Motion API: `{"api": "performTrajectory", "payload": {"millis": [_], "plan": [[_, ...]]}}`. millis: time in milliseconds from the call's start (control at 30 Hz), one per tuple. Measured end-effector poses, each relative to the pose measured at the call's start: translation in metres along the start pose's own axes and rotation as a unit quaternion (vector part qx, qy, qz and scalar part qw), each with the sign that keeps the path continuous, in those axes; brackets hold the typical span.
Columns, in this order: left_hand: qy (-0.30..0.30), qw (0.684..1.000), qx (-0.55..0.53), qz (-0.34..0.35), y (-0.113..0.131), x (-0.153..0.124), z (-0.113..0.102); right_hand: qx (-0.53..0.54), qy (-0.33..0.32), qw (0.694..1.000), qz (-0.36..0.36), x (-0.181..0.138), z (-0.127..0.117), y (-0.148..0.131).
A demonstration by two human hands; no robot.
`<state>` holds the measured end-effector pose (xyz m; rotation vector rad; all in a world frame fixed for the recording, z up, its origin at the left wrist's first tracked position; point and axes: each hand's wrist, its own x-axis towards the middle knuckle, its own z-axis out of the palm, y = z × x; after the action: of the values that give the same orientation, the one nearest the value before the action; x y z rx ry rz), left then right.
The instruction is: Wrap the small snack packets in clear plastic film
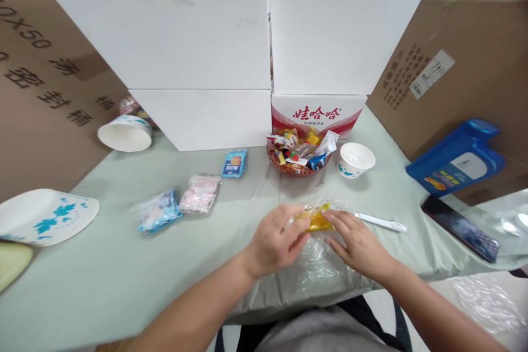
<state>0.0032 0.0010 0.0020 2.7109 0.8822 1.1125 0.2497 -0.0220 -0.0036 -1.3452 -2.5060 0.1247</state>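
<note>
A pale green cloth covers the desk (111, 280), the broadest thing in view; white boards (198, 27) stand across its back, with a brown carton (49, 99) at the left side and a second brown carton (457, 60) at the right; a white carton with red lettering (348, 115) stands in the middle, low between them; a blue bottle (437, 162) tilts before the right-hand carton, a dark phone (460, 228) lying near its base; a bowl of wrapped snacks (293, 169) sits before the lettered carton, a white paper bowl with teal leaves (357, 160) just beside it; the person's left hand (277, 242) is at the near end of the yellow packet (317, 221), its fingers half curled, and whether they pinch it one cannot tell; the right hand (358, 239) has its fingers spread, thumb apart, the tips at the packet's right end; the yellow packet lies between the hands, over crinkled clear film (317, 264); a pink packet (201, 193) and two blue packets (235, 163) lie to the left; a slim white-handled tool (385, 223) lies just beyond the right hand.
</note>
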Motion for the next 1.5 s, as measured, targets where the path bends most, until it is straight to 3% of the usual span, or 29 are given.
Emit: {"api": "performTrajectory", "payload": {"millis": [33, 133, 200, 300, 433, 533, 667, 767, 900, 967, 1067, 1200, 1333, 1500], "plan": [[-0.015, 0.998, -0.042, 0.050, 0.005, -0.001, 0.003, 0.006, -0.009, 1.000, -0.020, 0.006, 0.003, -0.001], [-0.145, 0.974, -0.075, 0.156, 0.013, -0.005, 0.014, 0.006, -0.027, 0.999, -0.029, 0.024, 0.013, 0.002], [-0.207, 0.967, -0.022, 0.146, 0.013, -0.005, 0.021, 0.015, -0.033, 0.999, -0.017, 0.035, 0.019, 0.011], [-0.247, 0.965, 0.040, 0.073, 0.005, -0.002, 0.023, 0.056, -0.042, 0.998, -0.005, 0.047, 0.022, 0.027], [-0.258, 0.961, 0.082, -0.057, -0.004, -0.001, 0.019, 0.095, -0.009, 0.995, 0.022, 0.051, 0.017, 0.048], [-0.271, 0.952, 0.085, -0.117, -0.009, -0.006, 0.021, 0.108, 0.048, 0.993, 0.015, 0.050, 0.007, 0.057], [-0.321, 0.936, 0.040, -0.140, -0.016, -0.014, 0.029, 0.086, 0.161, 0.983, -0.001, 0.067, -0.013, 0.061], [-0.324, 0.936, 0.016, -0.137, -0.020, -0.017, 0.033, 0.048, 0.233, 0.971, -0.005, 0.104, -0.030, 0.062], [-0.281, 0.950, 0.011, -0.138, -0.022, -0.014, 0.032, 0.002, 0.263, 0.965, 0.018, 0.164, -0.045, 0.066], [-0.257, 0.956, 0.008, -0.139, -0.023, -0.010, 0.029, 0.002, 0.262, 0.965, 0.026, 0.177, -0.045, 0.061], [-0.222, 0.962, 0.020, -0.156, -0.026, -0.006, 0.026, 0.033, 0.221, 0.974, -0.019, 0.160, -0.031, 0.039], [-0.163, 0.955, 0.068, -0.238, -0.032, -0.006, 0.026, 0.031, 0.070, 0.994, -0.072, 0.098, 0.008, 0.009], [-0.130, 0.944, 0.115, -0.280, -0.041, -0.005, 0.026, -0.009, -0.049, 0.998, -0.026, 0.056, 0.036, 0.005], [-0.168, 0.945, 0.130, -0.248, -0.048, -0.004, 0.026, -0.035, -0.142, 0.987, 0.064, 0.051, 0.041, 0.017]]}}
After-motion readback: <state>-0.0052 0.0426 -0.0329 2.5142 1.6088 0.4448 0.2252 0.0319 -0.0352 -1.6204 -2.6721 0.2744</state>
